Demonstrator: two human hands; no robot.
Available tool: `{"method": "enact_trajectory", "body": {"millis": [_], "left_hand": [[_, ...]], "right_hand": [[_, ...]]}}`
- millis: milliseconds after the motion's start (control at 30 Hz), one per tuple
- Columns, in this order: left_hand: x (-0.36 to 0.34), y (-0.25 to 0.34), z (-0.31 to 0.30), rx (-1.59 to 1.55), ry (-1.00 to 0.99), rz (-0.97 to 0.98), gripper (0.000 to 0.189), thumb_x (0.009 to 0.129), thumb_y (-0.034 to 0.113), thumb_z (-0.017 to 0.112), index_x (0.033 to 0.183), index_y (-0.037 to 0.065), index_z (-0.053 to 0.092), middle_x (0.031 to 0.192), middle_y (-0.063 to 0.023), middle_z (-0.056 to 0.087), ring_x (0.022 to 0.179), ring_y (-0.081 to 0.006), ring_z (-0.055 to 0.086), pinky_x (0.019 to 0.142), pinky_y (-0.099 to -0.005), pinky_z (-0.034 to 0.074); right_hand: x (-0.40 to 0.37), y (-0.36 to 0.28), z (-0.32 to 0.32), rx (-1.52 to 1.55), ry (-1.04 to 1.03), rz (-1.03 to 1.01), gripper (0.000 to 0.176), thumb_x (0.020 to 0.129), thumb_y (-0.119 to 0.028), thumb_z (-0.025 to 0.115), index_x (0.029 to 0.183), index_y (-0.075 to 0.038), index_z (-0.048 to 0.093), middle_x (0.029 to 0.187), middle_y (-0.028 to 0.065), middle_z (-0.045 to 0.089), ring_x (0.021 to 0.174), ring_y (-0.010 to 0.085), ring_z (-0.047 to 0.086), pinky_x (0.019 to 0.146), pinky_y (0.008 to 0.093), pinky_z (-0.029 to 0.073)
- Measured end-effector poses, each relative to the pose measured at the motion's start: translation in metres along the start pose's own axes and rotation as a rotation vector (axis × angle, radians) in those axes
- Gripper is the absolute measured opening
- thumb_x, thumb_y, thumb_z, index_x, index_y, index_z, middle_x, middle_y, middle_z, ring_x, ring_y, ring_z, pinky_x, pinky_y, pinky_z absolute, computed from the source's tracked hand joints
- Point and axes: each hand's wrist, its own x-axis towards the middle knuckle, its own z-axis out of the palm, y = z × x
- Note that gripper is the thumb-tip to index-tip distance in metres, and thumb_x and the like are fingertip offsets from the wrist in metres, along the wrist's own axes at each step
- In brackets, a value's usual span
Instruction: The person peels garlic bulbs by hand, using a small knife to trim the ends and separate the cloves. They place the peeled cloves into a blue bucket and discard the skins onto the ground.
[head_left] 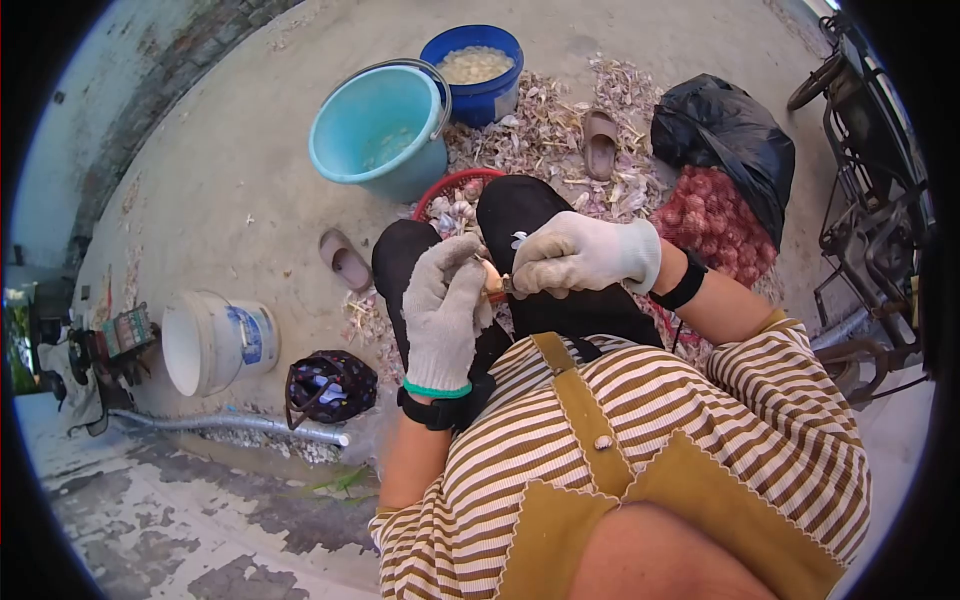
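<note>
Above my lap, my left hand (447, 305), in a whitish knit glove with a green cuff, is closed on a garlic bulb (491, 277). My right hand (578, 254), gloved too, is closed beside it, fingertips meeting the bulb's right side. Between the right fingers and the garlic shows a small dark tool tip (508, 285); the rest of that tool is hidden by the fingers. A red basket (432, 192) with garlic bulbs (462, 211) stands just past my knees, partly hidden by my legs.
Ahead stand a light-blue bucket (335, 150) and a dark-blue bucket (487, 103) holding pale cloves. Garlic skins (545, 135) litter the floor around slippers (599, 145). Rightward are a red net sack of garlic (715, 225), a black bag (725, 130) and a cycle-like frame (870, 200); leftward, a white bucket (215, 345).
</note>
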Motion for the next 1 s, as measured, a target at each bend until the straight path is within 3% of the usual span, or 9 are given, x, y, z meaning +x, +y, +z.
{"method": "enact_trajectory", "body": {"millis": [67,267,400,500,567,633,867,967,1000], "left_hand": [[-0.003,-0.005,0.005,0.195,0.068,0.152,0.027,0.095,0.011,0.055,0.121,0.003,0.057,0.085,-0.0012,0.061,0.059,-0.0032,0.049,0.048,-0.0165,0.039],[-0.001,0.0,-0.005,-0.086,-0.148,-0.071,0.029,0.098,0.017,0.05,0.121,0.002,0.059,0.085,-0.0039,0.061,0.063,-0.0045,0.05,0.049,-0.0167,0.038],[0.004,0.0,0.005,-0.072,-0.001,-0.032,0.026,0.099,0.016,0.049,0.116,0.0,0.06,0.079,-0.0033,0.06,0.059,-0.005,0.05,0.047,-0.0193,0.039],[0.007,-0.002,0.017,-0.081,0.099,0.048,0.024,0.1,0.016,0.047,0.112,0.0,0.061,0.076,-0.0019,0.06,0.055,-0.0047,0.049,0.044,-0.0185,0.038],[0.008,0.001,0.018,-0.052,0.143,0.112,0.023,0.1,0.016,0.046,0.11,0.001,0.061,0.076,-0.0014,0.061,0.052,-0.0043,0.048,0.043,-0.0167,0.038],[0.008,0.007,0.013,-0.205,0.069,-0.073,0.019,0.098,0.011,0.05,0.11,0.001,0.06,0.078,-0.0013,0.061,0.055,-0.0026,0.048,0.043,-0.0156,0.038],[0.005,0.014,-0.003,-0.338,0.054,0.005,0.02,0.095,0.01,0.056,0.111,0.0,0.061,0.079,-0.0049,0.063,0.055,-0.0048,0.052,0.047,-0.0164,0.044],[0.002,0.018,-0.017,-0.294,-0.011,0.04,0.021,0.095,0.01,0.056,0.112,0.0,0.061,0.079,-0.005,0.063,0.055,-0.0056,0.053,0.046,-0.0172,0.043],[0.002,0.02,-0.019,-0.191,0.04,0.031,0.021,0.095,0.01,0.056,0.112,0.0,0.061,0.079,-0.0044,0.063,0.054,-0.0057,0.053,0.045,-0.0175,0.042]], "right_hand": [[0.002,0.004,0.001,-0.003,0.061,-0.098,0.021,0.091,-0.017,0.061,0.099,0.0,0.068,0.081,0.0048,0.067,0.061,0.0101,0.057,0.055,0.024,0.047],[0.018,0.022,0.006,-0.185,0.153,-0.471,0.021,0.091,-0.016,0.061,0.101,0.001,0.067,0.08,0.0059,0.065,0.061,0.0109,0.057,0.056,0.0254,0.048],[0.012,0.004,0.001,-0.102,0.05,-0.235,0.021,0.094,-0.017,0.059,0.105,-0.001,0.067,0.085,0.0057,0.068,0.074,0.0125,0.058,0.072,0.0274,0.049],[0.012,0.004,0.005,-0.045,0.043,-0.274,0.021,0.094,-0.018,0.058,0.101,0.0,0.067,0.08,0.0044,0.065,0.07,0.011,0.056,0.065,0.0259,0.048],[0.014,0.002,0.006,0.183,0.059,-0.13,0.023,0.093,-0.022,0.058,0.093,0.0,0.066,0.069,0.0039,0.059,0.058,0.0089,0.052,0.051,0.0234,0.042],[0.017,0.006,0.006,0.218,0.077,-0.104,0.025,0.094,-0.024,0.057,0.092,-0.001,0.066,0.067,0.0032,0.058,0.057,0.0082,0.05,0.05,0.0227,0.04],[0.013,0.009,0.004,0.451,0.04,-0.113,0.034,0.093,-0.033,0.06,0.093,0.001,0.064,0.066,0.0033,0.058,0.052,0.0078,0.047,0.046,0.0222,0.035],[0.012,0.04,-0.015,0.655,0.202,-0.252,0.038,0.094,-0.037,0.058,0.091,0.0,0.064,0.074,0.0063,0.062,0.049,0.0075,0.046,0.045,0.0211,0.032],[0.008,0.031,-0.026,0.45,0.318,-0.089,0.039,0.096,-0.036,0.054,0.095,0.001,0.065,0.075,0.0047,0.063,0.054,0.0073,0.049,0.05,0.0209,0.037]]}}
